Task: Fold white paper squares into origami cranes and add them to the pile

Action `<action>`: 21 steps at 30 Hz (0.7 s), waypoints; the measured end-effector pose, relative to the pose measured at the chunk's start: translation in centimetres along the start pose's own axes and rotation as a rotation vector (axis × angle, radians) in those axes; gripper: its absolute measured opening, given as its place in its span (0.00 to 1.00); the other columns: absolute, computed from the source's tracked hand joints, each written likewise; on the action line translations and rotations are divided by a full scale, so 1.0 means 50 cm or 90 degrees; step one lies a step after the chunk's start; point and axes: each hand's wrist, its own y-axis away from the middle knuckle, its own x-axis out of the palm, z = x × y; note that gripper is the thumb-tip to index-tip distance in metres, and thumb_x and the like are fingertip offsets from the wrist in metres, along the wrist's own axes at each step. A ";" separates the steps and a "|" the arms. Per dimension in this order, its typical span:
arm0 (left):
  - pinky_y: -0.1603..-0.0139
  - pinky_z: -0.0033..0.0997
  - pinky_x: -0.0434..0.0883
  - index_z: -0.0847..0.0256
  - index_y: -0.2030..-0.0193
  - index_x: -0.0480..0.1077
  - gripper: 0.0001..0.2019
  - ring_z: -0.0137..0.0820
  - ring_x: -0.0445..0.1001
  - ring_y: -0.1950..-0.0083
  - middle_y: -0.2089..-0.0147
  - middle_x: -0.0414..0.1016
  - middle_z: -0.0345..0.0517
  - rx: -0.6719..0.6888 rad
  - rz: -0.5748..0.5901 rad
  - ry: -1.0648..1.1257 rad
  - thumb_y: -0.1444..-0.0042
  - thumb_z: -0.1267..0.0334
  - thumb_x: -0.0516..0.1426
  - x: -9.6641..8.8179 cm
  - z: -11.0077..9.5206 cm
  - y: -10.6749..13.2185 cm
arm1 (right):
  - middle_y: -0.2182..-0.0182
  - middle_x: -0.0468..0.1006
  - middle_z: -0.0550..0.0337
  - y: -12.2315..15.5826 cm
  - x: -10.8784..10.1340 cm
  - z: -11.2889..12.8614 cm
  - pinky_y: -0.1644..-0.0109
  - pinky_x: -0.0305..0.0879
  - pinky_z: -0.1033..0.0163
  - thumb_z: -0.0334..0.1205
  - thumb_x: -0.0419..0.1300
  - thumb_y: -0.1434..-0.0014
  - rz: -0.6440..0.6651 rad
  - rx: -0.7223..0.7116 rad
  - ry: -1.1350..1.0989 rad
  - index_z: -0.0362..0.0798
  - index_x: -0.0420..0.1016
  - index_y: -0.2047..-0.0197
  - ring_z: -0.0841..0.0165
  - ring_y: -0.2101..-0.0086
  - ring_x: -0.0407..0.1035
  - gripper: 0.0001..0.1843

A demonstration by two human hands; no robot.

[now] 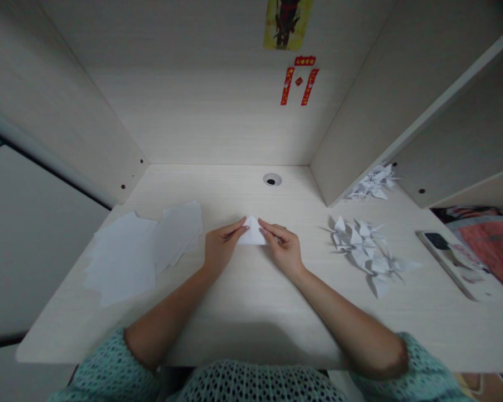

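A small white paper folded into a triangle (252,231) lies on the pale wooden desk (251,312), near its middle. My left hand (221,247) pinches the paper's left edge, fingers pressed together on it. My right hand (283,247) presses on the right edge in the same way. Both forearms reach in from the bottom of the view, with teal knitted sleeves at the elbows.
Loose white paper sheets (142,248) lie to the left. Several folded paper cranes (366,248) are piled to the right, with more cranes (373,184) on the side shelf. A phone (455,259) lies at the far right. A cable hole (272,179) sits at the back.
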 end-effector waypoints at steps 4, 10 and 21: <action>0.52 0.34 0.73 0.55 0.55 0.78 0.15 0.37 0.78 0.56 0.56 0.80 0.43 0.008 0.027 -0.023 0.50 0.56 0.62 -0.003 -0.004 -0.002 | 0.63 0.82 0.57 -0.003 -0.002 0.000 0.61 0.68 0.59 0.41 0.59 0.43 0.002 -0.007 0.008 0.55 0.80 0.56 0.65 0.64 0.73 0.12; 0.58 0.31 0.73 0.57 0.56 0.78 0.17 0.37 0.78 0.58 0.59 0.81 0.45 -0.041 0.097 0.027 0.54 0.56 0.64 -0.008 -0.001 -0.013 | 0.63 0.82 0.57 -0.002 -0.006 -0.001 0.60 0.69 0.59 0.42 0.58 0.42 0.042 -0.017 0.033 0.55 0.80 0.57 0.64 0.63 0.74 0.12; 0.64 0.28 0.72 0.58 0.58 0.78 0.18 0.33 0.77 0.62 0.59 0.81 0.44 -0.099 -0.062 0.180 0.56 0.55 0.65 0.001 0.010 -0.016 | 0.79 0.72 0.67 -0.002 0.020 0.011 0.80 0.59 0.68 0.50 0.69 0.57 -0.005 0.211 -0.215 0.48 0.74 0.61 0.76 0.83 0.60 0.21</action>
